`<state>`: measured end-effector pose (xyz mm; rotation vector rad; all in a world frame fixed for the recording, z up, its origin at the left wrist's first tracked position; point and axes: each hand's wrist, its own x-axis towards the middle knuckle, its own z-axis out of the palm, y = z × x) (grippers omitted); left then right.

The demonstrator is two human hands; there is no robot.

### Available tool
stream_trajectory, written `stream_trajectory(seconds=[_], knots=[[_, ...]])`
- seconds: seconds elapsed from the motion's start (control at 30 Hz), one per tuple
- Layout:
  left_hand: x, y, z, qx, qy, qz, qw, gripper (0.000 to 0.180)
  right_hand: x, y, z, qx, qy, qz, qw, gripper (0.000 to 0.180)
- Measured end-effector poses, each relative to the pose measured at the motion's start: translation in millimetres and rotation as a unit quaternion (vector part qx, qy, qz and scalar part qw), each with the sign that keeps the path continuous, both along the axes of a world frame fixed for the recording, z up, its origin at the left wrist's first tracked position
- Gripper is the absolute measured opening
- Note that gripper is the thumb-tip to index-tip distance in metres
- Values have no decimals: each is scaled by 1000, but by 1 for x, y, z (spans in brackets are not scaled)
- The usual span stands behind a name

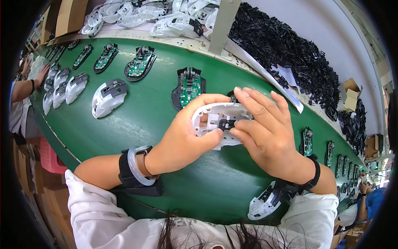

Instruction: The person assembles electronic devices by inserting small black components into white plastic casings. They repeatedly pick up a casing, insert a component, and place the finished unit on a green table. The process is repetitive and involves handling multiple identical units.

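A white computer mouse top shell [201, 121] is held with its hollow inner side facing up. My left hand [181, 132] grips its left end, thumb along the near rim and fingers behind. Inside the shell sits a small black plastic part [224, 124]. The thumb and a finger of my right hand [269, 132] pinch at that part's right end, while the other fingers reach over the shell's far side and hide some of it. Just beyond my hands, a black mouse base with a green circuit board [191, 88] lies on the green work surface [153, 108].
More mouse bases [141, 64] line the far left, and others [306, 141] the right. Assembled white-and-grey shells [109, 98] stand left; another shell [265, 203] lies by my right forearm. A shelf behind holds white shells [174, 25] and piled black parts [282, 45]. Co-workers' arms [23, 89] show at left.
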<state>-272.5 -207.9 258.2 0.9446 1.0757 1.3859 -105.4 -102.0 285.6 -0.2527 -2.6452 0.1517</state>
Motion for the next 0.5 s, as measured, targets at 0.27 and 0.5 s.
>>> stream_trajectory(seconds=[0.27, 0.5], knots=[[5, -1, 2, 14, 40, 36, 998, 44, -4, -4, -2, -9, 3, -2, 1000, 17], [6, -4, 7, -19, 86, 58, 994, 37, 2, -21, -1, -51, -23, -61, 997, 17]])
